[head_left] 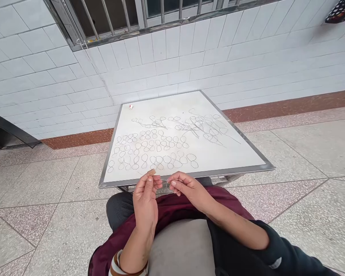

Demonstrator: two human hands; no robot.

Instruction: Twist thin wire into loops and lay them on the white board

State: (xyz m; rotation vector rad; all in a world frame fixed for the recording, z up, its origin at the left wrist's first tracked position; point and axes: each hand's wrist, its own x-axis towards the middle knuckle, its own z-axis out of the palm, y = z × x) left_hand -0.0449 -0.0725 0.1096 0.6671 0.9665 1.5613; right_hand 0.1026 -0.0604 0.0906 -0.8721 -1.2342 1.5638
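My left hand [146,193] is closed, its thumb pressed to the index finger on a thin wire. A small tan piece [151,172] sits at the tip of that index finger; I cannot tell whether it is wrapped on or pinched. My right hand [186,186] pinches the same wire between thumb and fingers, where a rounded wire loop [167,185] shows. Both hands are close together just off the table's near edge. Beyond them, several figure-eight wire shapes [144,158] lie in rows on the white table [227,159].
Farther back on the tabletop is a tangle of wires with looped ends [198,124]. A small red and white item [131,107] lies in the far left corner. Behind the table stands a white tiled wall [166,73] with a barred window [143,15].
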